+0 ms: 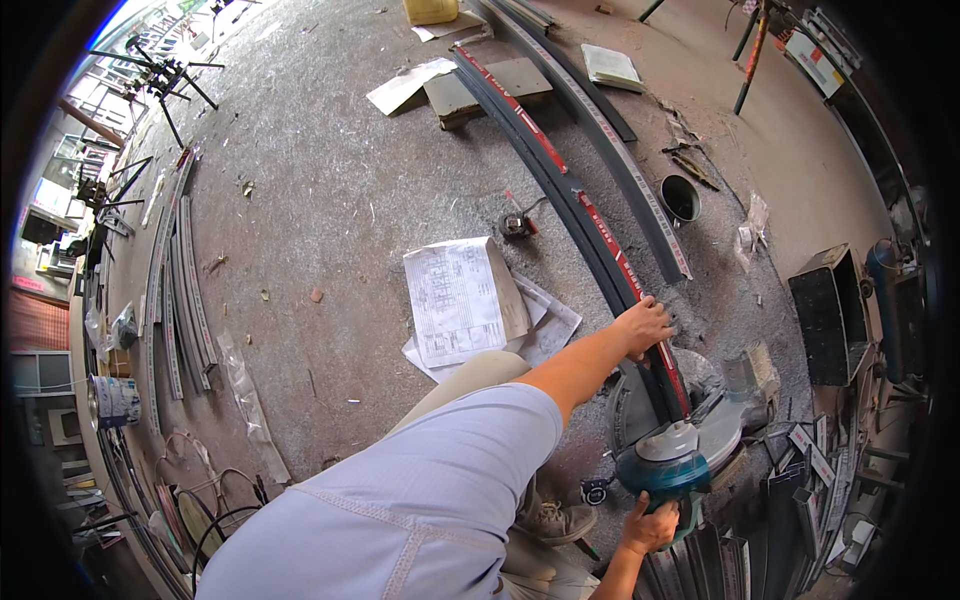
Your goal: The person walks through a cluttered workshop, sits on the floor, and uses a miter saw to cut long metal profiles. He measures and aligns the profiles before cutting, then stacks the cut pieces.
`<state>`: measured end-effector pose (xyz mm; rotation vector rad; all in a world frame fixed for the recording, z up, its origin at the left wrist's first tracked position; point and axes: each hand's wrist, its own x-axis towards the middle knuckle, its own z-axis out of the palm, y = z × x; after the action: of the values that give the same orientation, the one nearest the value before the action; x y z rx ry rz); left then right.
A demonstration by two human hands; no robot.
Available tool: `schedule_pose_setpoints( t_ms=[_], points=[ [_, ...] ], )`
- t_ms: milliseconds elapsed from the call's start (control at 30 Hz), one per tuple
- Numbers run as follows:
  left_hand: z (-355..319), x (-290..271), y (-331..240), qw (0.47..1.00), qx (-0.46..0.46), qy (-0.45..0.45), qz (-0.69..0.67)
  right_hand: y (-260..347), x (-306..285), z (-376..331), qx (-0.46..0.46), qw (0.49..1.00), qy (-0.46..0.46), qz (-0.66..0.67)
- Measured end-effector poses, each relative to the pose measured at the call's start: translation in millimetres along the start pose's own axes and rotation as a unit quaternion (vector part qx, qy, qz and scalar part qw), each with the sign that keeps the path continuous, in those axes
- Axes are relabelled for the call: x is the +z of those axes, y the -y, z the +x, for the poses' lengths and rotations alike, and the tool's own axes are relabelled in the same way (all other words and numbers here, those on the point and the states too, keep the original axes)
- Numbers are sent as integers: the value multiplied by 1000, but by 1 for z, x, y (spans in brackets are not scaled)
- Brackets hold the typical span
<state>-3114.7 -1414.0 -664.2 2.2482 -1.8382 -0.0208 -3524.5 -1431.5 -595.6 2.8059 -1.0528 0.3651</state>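
Observation:
A long dark metal profile [570, 205] with a red printed strip runs from the far middle down to a teal miter saw [662, 474] at the lower right. Over the profile, a short way from the saw, my left hand [643, 328] is closed with its fingers wrapped round the edge. My right hand [648, 525] grips the saw's handle at the near side. The profile's near end lies at the saw head, which hides the blade. Part of the saw's round base [630, 410] shows beside the profile.
Printed paper sheets [455, 300] lie left of the profile, near a tape measure [517, 225]. Another profile [630, 190] lies to the right, beside a dark round container [680, 198]. Many offcuts [800, 500] crowd the lower right. More long strips [175, 300] lie at the left.

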Motion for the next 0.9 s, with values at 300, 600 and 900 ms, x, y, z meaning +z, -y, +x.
schedule_pose_setpoints(
  t_ms=[300, 600, 900],
  points=[
    [-1, -7, -1, 1000, 0, 6, 3, 15, 4, -8, 35, 996, 78, 6],
    [-3, -11, -1, 1000, 2, -8, -17, 23, 14, -14, 6, 1000, 2, 10],
    [-1, -2, 0, 1000, 3, -25, -9, -55, -105, 108, 35, 988, 133, 64]
  ],
)
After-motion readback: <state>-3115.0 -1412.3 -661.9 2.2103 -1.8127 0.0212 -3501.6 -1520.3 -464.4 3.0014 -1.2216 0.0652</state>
